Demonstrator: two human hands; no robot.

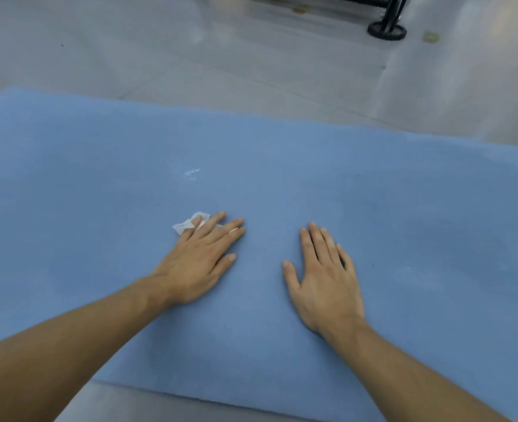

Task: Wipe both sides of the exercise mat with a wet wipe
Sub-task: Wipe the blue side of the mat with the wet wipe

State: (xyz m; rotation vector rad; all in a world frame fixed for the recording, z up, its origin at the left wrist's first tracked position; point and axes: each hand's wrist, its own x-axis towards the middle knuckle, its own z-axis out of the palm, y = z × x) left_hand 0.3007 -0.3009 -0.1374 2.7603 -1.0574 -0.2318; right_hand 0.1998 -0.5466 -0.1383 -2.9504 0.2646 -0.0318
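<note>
A blue exercise mat (pixel 373 193) lies flat on the floor and fills most of the view. My left hand (pixel 198 260) lies palm down on the mat with straight fingers, pressing a crumpled white wet wipe (pixel 184 225) that sticks out beyond the fingertips on the left. My right hand (pixel 324 278) rests flat on the mat to the right, fingers straight, with nothing under it that I can see. A small wet streak (pixel 192 172) glints on the mat beyond the wipe.
Grey glossy floor (pixel 251 62) surrounds the mat. A black wheeled frame (pixel 387 28) stands at the far right top. A small yellowish scrap (pixel 430 37) lies on the floor beside it. The mat's near edge (pixel 221 397) runs along the bottom.
</note>
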